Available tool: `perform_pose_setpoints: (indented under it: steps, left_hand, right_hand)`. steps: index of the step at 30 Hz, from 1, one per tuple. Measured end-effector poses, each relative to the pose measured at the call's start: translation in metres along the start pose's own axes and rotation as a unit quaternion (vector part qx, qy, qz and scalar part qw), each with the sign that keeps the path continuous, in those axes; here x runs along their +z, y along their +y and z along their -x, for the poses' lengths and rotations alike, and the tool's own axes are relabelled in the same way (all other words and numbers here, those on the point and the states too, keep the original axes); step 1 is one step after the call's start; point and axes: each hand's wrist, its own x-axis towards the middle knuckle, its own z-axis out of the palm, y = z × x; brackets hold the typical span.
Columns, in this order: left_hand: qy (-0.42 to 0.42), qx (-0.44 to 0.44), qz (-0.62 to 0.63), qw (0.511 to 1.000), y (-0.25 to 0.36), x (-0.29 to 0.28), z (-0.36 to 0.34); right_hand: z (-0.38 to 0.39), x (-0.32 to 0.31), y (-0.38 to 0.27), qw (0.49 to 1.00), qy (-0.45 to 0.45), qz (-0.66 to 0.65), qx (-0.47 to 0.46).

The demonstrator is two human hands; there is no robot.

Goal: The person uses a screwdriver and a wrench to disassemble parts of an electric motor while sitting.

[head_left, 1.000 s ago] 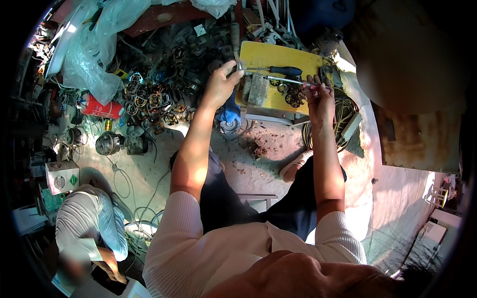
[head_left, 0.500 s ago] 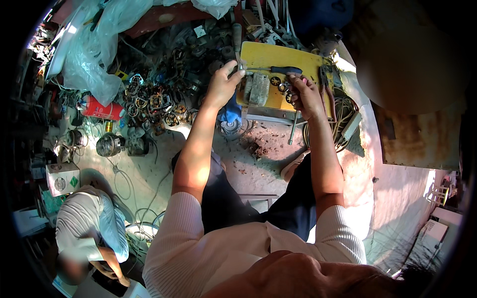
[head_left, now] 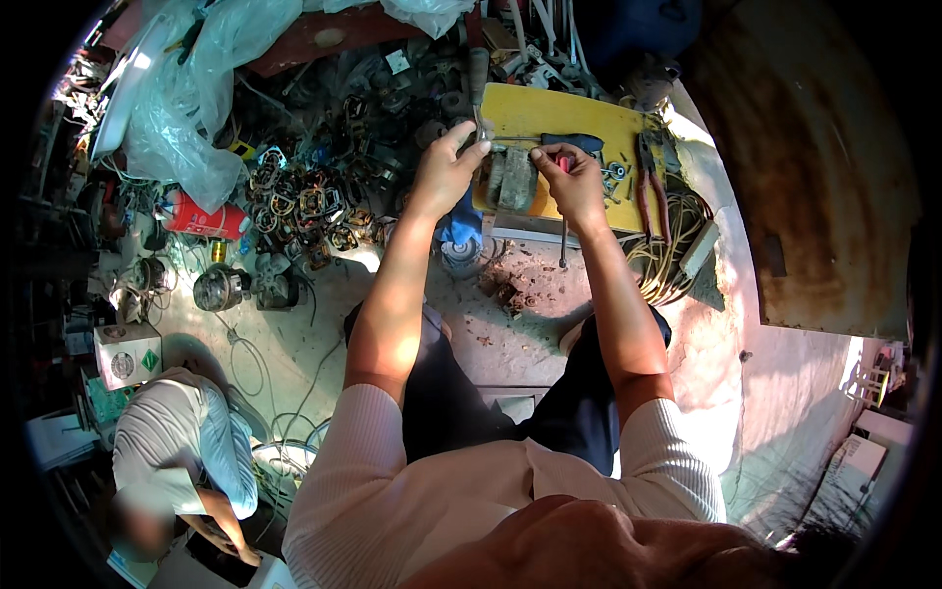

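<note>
My left hand (head_left: 446, 175) is closed in a pinch at the left edge of a yellow board (head_left: 559, 106). A small metal piece shows at its fingertips, too small to name. My right hand (head_left: 575, 187) is closed on a red-handled driver (head_left: 564, 236), its long metal shaft pointing down toward me. Between the hands a worn grey metal block (head_left: 512, 179) sits on the board; my right fingertips are at its upper right corner. Behind my right hand lies a dark-handled screwdriver (head_left: 574, 142). Small round metal parts (head_left: 615, 171) lie to the right.
Red-handled pliers (head_left: 652, 191) lie at the board's right edge, above coiled cable (head_left: 677, 250). A long-handled tool (head_left: 478, 79) stands near my left fingertips. Heaped motor parts (head_left: 304, 196) and a red canister (head_left: 203, 216) fill the left. Another person (head_left: 182, 442) bends low at lower left.
My right hand has moved left with the driver, from the small round parts to the block, uncovering the parts and pliers. My left hand has barely shifted.
</note>
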Motion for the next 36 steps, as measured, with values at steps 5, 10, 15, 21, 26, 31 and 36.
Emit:
perform_pose_setpoints:
  steps: [5,10,15,21,26,31,36]
  left_hand:
    - [0.002,-0.014,0.007,1.000,0.003,0.001,0.000]
    - [0.008,-0.005,-0.003,1.000,0.002,0.002,0.000]
    - [0.009,0.005,-0.005,1.000,0.005,0.002,0.001]
    - [0.004,-0.021,0.012,1.000,0.004,0.001,0.000]
    - [0.006,-0.031,0.009,0.999,0.005,0.001,0.000]
    - [0.017,-0.017,0.003,1.000,0.005,0.000,0.001]
    - [0.015,-0.024,0.011,1.000,0.005,0.001,0.000]
  right_hand:
    - [0.005,-0.002,-0.019,0.991,-0.010,-0.063,0.122]
    - [0.004,-0.007,-0.020,0.979,-0.022,-0.104,0.173]
    - [0.006,-0.009,-0.017,0.992,-0.023,-0.051,0.109]
    - [0.005,-0.021,-0.010,0.999,-0.013,0.011,0.049]
    - [0.000,-0.033,0.005,0.999,0.005,0.023,0.028]
    - [0.000,-0.051,-0.006,0.992,0.006,0.106,0.066]
    - [-0.004,-0.063,0.014,0.975,0.055,0.215,0.018]
